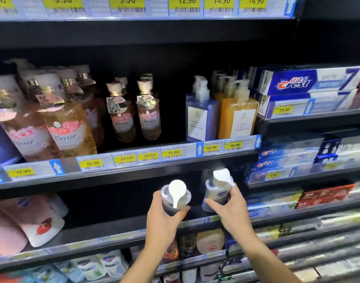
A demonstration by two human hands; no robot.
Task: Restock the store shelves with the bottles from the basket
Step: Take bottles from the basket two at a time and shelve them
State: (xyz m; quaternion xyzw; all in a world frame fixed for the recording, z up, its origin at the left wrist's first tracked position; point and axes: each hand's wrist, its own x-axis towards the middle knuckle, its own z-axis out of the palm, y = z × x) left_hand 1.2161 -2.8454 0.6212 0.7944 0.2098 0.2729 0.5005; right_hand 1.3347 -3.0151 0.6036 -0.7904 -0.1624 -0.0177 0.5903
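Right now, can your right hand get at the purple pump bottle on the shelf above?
Probably not yet: the right hand is full, gripping a white-pump bottle. The way itself looks free: the purple pump bottle stands at the open front of its shelf.

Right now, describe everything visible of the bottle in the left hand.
The pump bottle has a white pump head, spout toward the camera, over a clear shoulder and dark body; it looks plastic. The left hand grips its body, fingers curled round it, roughly upright at a shelf front; whether it rests there is unclear.
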